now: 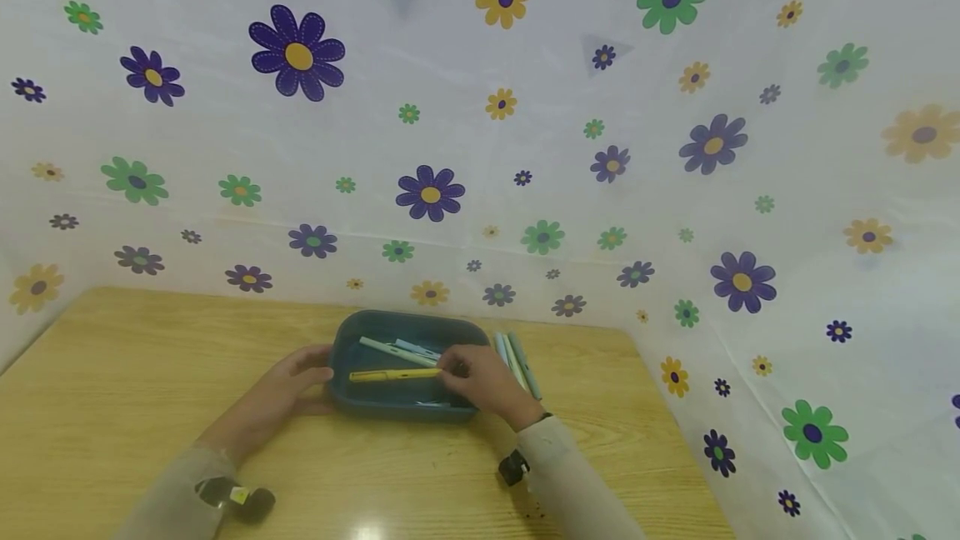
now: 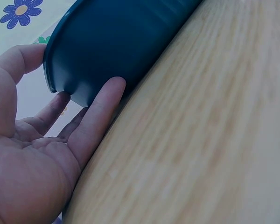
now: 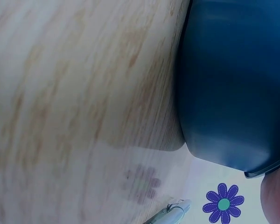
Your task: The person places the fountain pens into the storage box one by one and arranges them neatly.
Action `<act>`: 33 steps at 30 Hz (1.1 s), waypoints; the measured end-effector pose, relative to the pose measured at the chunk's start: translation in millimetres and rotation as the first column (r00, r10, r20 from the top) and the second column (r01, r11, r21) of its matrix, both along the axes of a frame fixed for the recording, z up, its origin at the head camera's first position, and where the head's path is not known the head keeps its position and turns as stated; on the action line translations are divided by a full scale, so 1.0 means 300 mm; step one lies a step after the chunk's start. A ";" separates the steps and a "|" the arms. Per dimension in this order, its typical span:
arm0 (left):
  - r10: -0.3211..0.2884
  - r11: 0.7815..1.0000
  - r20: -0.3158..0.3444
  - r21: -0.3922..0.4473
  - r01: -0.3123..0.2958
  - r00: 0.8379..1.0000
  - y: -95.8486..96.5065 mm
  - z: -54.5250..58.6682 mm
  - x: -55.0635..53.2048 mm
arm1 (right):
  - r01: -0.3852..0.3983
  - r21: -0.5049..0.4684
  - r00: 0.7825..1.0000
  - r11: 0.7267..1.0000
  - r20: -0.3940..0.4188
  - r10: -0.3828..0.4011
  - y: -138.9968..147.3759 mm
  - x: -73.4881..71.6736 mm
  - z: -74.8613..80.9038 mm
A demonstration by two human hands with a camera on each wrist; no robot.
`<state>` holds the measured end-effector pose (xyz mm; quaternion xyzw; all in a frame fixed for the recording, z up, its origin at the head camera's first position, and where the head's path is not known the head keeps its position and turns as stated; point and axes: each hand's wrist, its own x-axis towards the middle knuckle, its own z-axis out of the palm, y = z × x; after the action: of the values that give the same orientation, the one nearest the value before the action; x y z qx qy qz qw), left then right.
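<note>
A dark blue plastic bin (image 1: 345, 394) holds several slim pens. My left hand (image 1: 288, 382) touches its left end from outside; in the left wrist view the thumb meets the rim and fairly straight fingers rest against the outer wall. Over the bin's right part, my right hand (image 1: 480, 377) pinches the right end of a yellow pen (image 1: 393, 374) between thumb and fingers. A pale green pen (image 1: 393, 351) and a light blue pen (image 1: 416, 348) lie behind it in the bin. Part of the contents is hidden under the right hand.
Right of the bin, several pens lie side by side on the wooden table (image 1: 225, 340), among them a grey-green pen (image 1: 524, 365). A flower-patterned white sheet (image 1: 450, 140) hangs behind the table and along its right side.
</note>
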<state>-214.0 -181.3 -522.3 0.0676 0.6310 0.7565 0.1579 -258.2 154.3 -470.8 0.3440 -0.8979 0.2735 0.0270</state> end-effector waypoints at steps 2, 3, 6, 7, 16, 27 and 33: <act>0.002 1.000 0.002 -0.004 -0.002 1.000 0.001 0.001 0.002 | 0.004 -0.001 1.000 1.000 -0.002 -0.004 0.000 0.001 0.000; 0.002 1.000 0.001 -0.006 -0.002 1.000 0.001 0.001 0.003 | 0.006 -0.003 1.000 1.000 -0.002 -0.006 0.001 0.000 0.000; 0.002 1.000 -0.001 -0.006 -0.002 1.000 0.002 0.005 0.004 | 0.015 -0.005 1.000 1.000 -0.004 -0.015 0.002 -0.003 -0.003; 0.004 1.000 -0.002 -0.006 -0.004 1.000 0.003 0.005 0.004 | 0.021 -0.004 1.000 1.000 -0.005 -0.021 0.002 -0.005 -0.005; 0.004 1.000 0.003 -0.006 -0.004 1.000 0.002 -0.008 -0.002 | 0.053 -0.047 0.998 0.997 -0.013 -0.054 0.003 -0.005 -0.014; 0.010 1.000 -0.002 0.006 -0.010 1.000 0.003 -0.006 0.001 | 0.069 -0.080 0.998 0.994 -0.009 -0.070 0.005 -0.005 -0.018; 0.011 1.000 -0.001 0.011 -0.011 1.000 0.006 -0.004 0.002 | 0.071 -0.104 0.997 0.992 0.003 -0.071 0.010 -0.007 -0.020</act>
<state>-213.3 -179.4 -523.5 0.0655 0.6273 0.7607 0.1532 -260.3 157.1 -476.7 0.3099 -0.8941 0.3185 0.0551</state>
